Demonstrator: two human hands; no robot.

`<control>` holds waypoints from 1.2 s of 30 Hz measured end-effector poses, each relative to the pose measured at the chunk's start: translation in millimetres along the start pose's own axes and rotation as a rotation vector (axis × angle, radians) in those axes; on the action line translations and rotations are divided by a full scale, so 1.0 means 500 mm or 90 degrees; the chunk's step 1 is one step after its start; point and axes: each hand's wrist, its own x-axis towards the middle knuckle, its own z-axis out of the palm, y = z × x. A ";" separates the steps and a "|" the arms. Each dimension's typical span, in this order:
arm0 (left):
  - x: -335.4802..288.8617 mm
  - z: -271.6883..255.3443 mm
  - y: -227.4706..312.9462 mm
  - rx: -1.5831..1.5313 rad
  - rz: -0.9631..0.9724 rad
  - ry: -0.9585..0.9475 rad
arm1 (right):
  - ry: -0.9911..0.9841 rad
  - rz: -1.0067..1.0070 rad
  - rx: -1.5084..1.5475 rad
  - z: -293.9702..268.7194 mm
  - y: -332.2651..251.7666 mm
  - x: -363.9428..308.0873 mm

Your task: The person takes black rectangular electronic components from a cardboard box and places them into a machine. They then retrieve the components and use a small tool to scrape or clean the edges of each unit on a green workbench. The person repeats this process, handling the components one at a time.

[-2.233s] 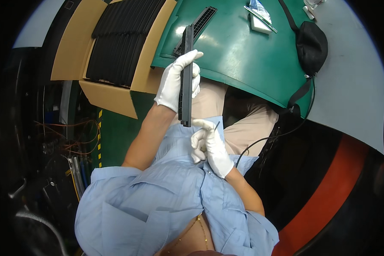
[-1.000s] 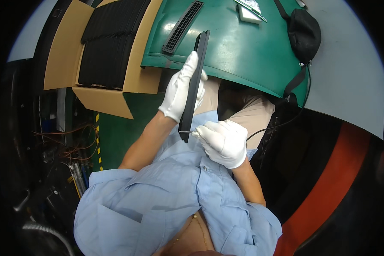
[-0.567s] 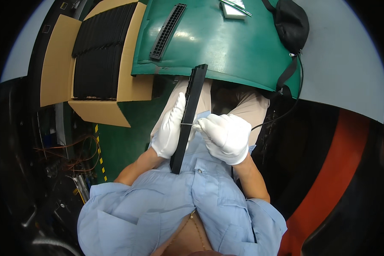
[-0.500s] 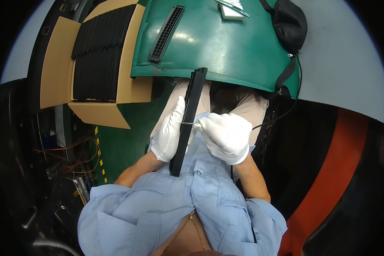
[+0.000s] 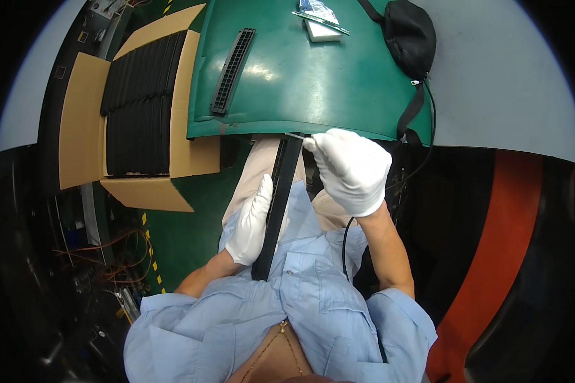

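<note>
A long, narrow black plastic bar (image 5: pixel 280 220) stands out from my lap, its far end near the table's edge. Wrapped round its lower half is my left hand (image 5: pixel 251 223), in a white glove, with the thumb side along the bar's ribbed left edge. My right hand (image 5: pixel 353 171), also gloved, pinches a thin metal tool (image 5: pixel 294 135) whose kind I cannot make out. The tool's tip reaches over the bar's far end; whether it touches is unclear. A similar slotted black bar (image 5: pixel 232 71) lies on the green table mat (image 5: pixel 338 83).
At left, an open cardboard box (image 5: pixel 181 108) is filled with stacked black parts. On the mat lie a white block (image 5: pixel 322 32) with a pen-like tool (image 5: pixel 319 23) and a black pouch (image 5: pixel 410 38) with a strap and cable. Orange wires (image 5: pixel 134 249) hang lower left.
My right hand has moved away from my body along the bar, carrying the thin tool from its middle to its far end. The bar and left hand sit slightly lower in view.
</note>
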 end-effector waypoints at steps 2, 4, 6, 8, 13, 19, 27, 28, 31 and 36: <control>0.006 -0.004 -0.002 0.048 0.051 0.005 | 0.013 -0.005 -0.036 0.007 0.016 0.011; 0.020 -0.023 -0.016 0.107 0.122 0.006 | -0.006 0.154 0.077 0.029 0.030 -0.008; 0.052 -0.043 -0.023 0.179 0.213 -0.010 | -0.019 0.300 0.187 0.048 0.058 -0.017; 0.083 -0.073 -0.023 0.266 0.327 -0.014 | -0.170 0.506 0.516 0.032 0.061 -0.008; 0.149 -0.080 -0.015 0.406 0.500 -0.028 | -0.278 0.530 0.643 0.006 -0.028 0.031; 0.119 -0.009 0.015 0.023 0.342 0.072 | -0.321 0.349 0.445 -0.015 -0.087 -0.001; 0.110 -0.007 0.001 0.148 0.373 0.044 | -0.172 -0.069 0.079 -0.035 -0.030 -0.006; 0.109 -0.006 0.001 0.152 0.377 0.034 | -0.168 -0.089 0.068 -0.037 -0.028 -0.009; 0.104 -0.008 0.002 0.183 0.365 0.008 | -0.184 -0.139 0.032 -0.045 -0.025 -0.024; 0.110 -0.008 0.010 0.164 0.342 -0.011 | -0.290 -0.190 0.053 -0.062 -0.027 -0.062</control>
